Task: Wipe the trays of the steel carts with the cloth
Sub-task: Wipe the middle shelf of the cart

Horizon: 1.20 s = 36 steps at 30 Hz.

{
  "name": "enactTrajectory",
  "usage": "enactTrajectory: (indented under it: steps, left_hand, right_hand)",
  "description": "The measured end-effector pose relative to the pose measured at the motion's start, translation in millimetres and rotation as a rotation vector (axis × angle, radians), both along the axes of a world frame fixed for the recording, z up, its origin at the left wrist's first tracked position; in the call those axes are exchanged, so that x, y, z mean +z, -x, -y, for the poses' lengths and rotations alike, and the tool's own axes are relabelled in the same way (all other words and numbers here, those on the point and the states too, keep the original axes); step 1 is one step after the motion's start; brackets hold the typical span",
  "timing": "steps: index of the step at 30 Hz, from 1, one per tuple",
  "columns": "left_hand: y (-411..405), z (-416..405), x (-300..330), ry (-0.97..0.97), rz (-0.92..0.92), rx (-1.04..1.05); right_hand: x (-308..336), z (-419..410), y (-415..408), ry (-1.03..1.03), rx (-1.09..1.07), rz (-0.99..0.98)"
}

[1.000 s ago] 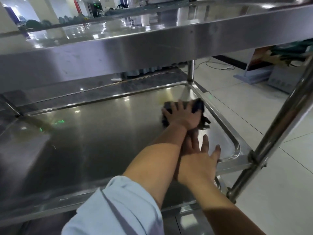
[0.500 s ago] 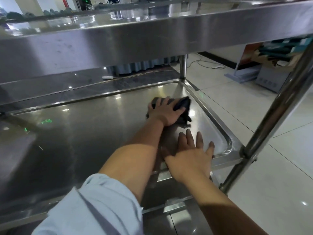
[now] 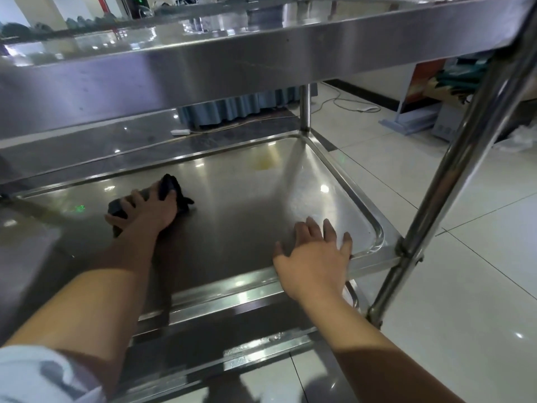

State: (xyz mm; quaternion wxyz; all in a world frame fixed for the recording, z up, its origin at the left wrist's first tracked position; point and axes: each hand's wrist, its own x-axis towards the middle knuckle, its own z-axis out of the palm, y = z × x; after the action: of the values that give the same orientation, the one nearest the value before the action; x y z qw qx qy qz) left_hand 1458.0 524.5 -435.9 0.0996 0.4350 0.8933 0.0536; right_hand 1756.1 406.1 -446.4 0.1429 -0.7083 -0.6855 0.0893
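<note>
The steel cart's middle tray (image 3: 247,205) fills the view, shiny and streaked. A dark cloth (image 3: 168,184) lies bunched on it, left of the middle. My left hand (image 3: 148,212) presses down on the cloth with spread fingers, and part of the cloth sticks up between thumb and forefinger. My right hand (image 3: 313,254) rests flat on the tray near its front right corner, fingers spread, holding nothing. A yellowish stain (image 3: 266,164) shows near the far right corner.
The cart's top tray (image 3: 232,62) overhangs close above my arms. A round steel post (image 3: 465,158) rises at the front right corner, another at the far right corner (image 3: 304,109). A lower shelf (image 3: 232,344) sits beneath. Tiled floor, cables and boxes lie to the right.
My left hand has slid the cloth from the far right corner leftwards toward the middle of the tray. My right hand stays by the front right corner.
</note>
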Motion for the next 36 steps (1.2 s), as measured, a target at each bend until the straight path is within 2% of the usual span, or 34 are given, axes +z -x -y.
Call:
enactTrajectory:
  steps: [3,8,9,11,13,14,19,22,24,26,28,31,36]
  left_hand:
    - [-44.7,-19.0,5.7,0.025,0.037,-0.079]
    - [-157.4,-41.9,7.2,0.025,0.042,-0.383]
    - [-180.9,-42.2,8.5,0.02,0.048,-0.445]
    - [-221.0,-38.7,11.1,0.021,0.067,-0.565]
    - [-250.1,-32.2,11.9,0.033,0.079,-0.69]
    - [-259.9,-27.9,11.6,0.042,0.075,-0.749]
    - [-272.7,7.2,8.8,0.101,0.029,-0.965]
    - [-273.2,35.3,9.5,0.103,0.01,-1.03]
    - [-275.9,50.2,10.0,0.106,0.034,-1.022]
    - [-279.6,61.4,9.5,0.104,0.069,-1.016]
    - [-282.1,69.6,9.9,0.094,0.085,-1.024]
    - [-286.4,81.9,13.1,0.095,0.144,-1.044]
    - [-300.0,105.5,18.2,0.063,0.275,-1.047]
  right_hand:
    - [-3.5,3.2,-2.2,-0.191,0.023,-0.121]
    - [-4.2,2.5,-4.4,-0.2,0.064,-0.19]
    - [-5.4,2.5,-5.4,-0.214,0.059,-0.25]
    - [-6.6,3.3,-8.1,-0.285,-0.001,-0.53]
    - [-6.8,3.8,-13.3,-0.458,-0.107,-0.85]
    - [-6.5,3.5,-16.4,-0.543,-0.165,-0.938]
    - [3.0,8.2,-25.4,-0.704,-0.379,-1.091]
    - [28.2,19.8,-28.6,-0.705,-0.404,-1.223]
    - [46.6,34.7,-37.8,-0.74,-0.383,-1.211]
    - [52.6,51.9,-57.4,-0.77,-0.414,-1.104]
    - [52.2,63.4,-82.6,-0.669,-0.476,-0.957]
    - [48.9,66.4,-105.5,-0.421,-0.453,-1.034]
    - [47.8,57.6,-123.6,-0.486,-0.482,-0.969]
